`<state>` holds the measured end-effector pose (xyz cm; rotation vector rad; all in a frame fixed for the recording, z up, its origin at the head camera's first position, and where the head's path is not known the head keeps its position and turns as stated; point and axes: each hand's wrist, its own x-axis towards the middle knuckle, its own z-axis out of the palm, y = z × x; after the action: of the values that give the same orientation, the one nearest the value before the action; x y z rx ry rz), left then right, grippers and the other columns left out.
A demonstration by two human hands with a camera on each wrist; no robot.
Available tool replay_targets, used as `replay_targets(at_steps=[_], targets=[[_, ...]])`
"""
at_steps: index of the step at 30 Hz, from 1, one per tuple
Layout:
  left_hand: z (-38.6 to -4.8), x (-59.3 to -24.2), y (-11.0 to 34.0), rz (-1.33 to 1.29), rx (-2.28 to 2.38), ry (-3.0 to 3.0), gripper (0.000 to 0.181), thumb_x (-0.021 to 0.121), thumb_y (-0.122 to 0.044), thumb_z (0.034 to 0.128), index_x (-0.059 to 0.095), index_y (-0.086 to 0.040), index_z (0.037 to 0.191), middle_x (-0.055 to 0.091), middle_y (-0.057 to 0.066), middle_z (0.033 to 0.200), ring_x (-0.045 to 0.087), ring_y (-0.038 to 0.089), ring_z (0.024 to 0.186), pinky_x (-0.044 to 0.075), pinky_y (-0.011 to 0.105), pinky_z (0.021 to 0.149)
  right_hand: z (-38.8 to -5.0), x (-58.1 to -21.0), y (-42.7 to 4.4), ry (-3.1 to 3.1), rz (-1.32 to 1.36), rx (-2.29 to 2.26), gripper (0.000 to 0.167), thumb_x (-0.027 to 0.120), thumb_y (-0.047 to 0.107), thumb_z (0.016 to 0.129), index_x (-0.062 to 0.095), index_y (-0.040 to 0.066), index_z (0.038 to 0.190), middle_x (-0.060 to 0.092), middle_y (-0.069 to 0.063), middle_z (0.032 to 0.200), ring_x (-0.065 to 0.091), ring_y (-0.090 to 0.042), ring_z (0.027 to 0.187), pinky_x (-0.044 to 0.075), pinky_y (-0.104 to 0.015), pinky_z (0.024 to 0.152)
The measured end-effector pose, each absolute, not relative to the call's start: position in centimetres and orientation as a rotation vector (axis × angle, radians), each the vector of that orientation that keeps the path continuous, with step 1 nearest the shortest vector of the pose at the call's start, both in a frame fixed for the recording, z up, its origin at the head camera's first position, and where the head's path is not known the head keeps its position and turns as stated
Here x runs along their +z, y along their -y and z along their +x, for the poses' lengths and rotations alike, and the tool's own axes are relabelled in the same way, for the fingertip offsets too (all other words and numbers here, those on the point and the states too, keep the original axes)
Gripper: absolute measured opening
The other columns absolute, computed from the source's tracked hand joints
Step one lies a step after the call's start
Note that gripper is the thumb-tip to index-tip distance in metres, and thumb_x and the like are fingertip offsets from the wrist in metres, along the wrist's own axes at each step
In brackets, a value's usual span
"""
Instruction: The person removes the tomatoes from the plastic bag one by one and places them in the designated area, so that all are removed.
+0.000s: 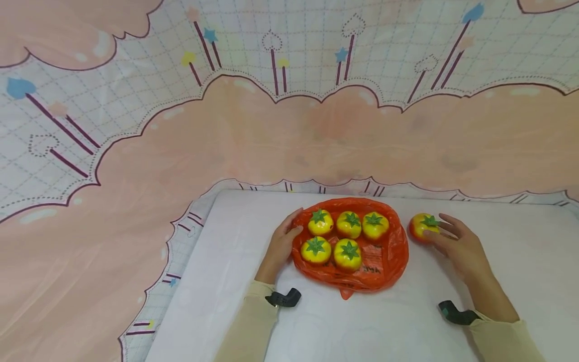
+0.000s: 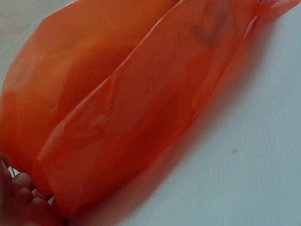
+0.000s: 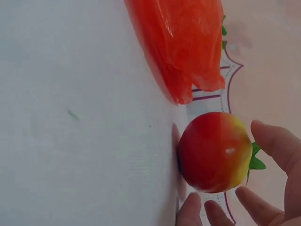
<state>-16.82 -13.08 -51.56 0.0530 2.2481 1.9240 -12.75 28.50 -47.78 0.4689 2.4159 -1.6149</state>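
Observation:
A red plastic bag [image 1: 398, 259] lies spread open on the table, its rim rolled into an oval. Several tomatoes [image 1: 348, 254], yellow on top with green star-shaped leaves, sit inside it. My left hand [image 1: 281, 246] grips the bag's left edge; the left wrist view shows its fingers [image 2: 28, 202] at the red film [image 2: 117, 108]. To the right of the bag, one tomato [image 1: 418, 230] rests on the table. Around it curves my right hand [image 1: 466, 251], thumb and fingers spread. Small gaps separate these fingertips from the red-and-yellow tomato [image 3: 211, 153] in the right wrist view.
The table [image 1: 217, 261] has a white cover. Behind and to the left hangs a patterned pink and white cloth [image 1: 289, 136]. A black band-like device [image 1: 285, 297] is on the left wrist and another [image 1: 457, 312] on the right.

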Motion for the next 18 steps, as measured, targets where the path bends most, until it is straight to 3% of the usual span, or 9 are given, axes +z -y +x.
replay_targets(at_steps=[9, 14, 18], targets=[[-16.7, -51.6, 13.2, 0.044, 1.923, -2.247, 0.05, 0.051, -0.026, 0.104, 0.047, -0.031, 0.153, 0.04, -0.009, 0.162, 0.032, 0.021, 0.154, 0.034, 0.049, 0.123, -11.6, -46.6, -28.1, -2.609, 0.673, -1.539, 0.082, 0.063, 0.057, 0.094, 0.027, 0.029, 0.162, 0.034, -0.014, 0.165, 0.043, -0.038, 0.143, 0.057, -0.031, 0.097], [-16.6, -51.4, 13.1, 0.044, 1.93, -2.247, 0.05, 0.053, -0.027, 0.1038, 0.047, -0.03, 0.153, 0.041, -0.009, 0.162, 0.032, 0.021, 0.154, 0.033, 0.05, 0.123, -11.3, -45.2, -27.4, -2.704, 0.68, -1.553, 0.072, 0.065, 0.054, 0.095, 0.035, 0.035, 0.158, 0.044, -0.009, 0.159, 0.051, -0.027, 0.135, 0.056, -0.016, 0.088], [-16.6, -51.3, 13.0, 0.047, 1.934, -2.244, 0.05, 0.052, -0.027, 0.1039, 0.047, -0.031, 0.153, 0.041, -0.009, 0.162, 0.032, 0.021, 0.154, 0.033, 0.05, 0.123, -11.0, -44.1, -26.3, -2.75, 0.622, -1.573, 0.067, 0.065, 0.051, 0.095, 0.04, 0.034, 0.155, 0.05, -0.007, 0.154, 0.055, -0.021, 0.13, 0.054, -0.008, 0.082]])
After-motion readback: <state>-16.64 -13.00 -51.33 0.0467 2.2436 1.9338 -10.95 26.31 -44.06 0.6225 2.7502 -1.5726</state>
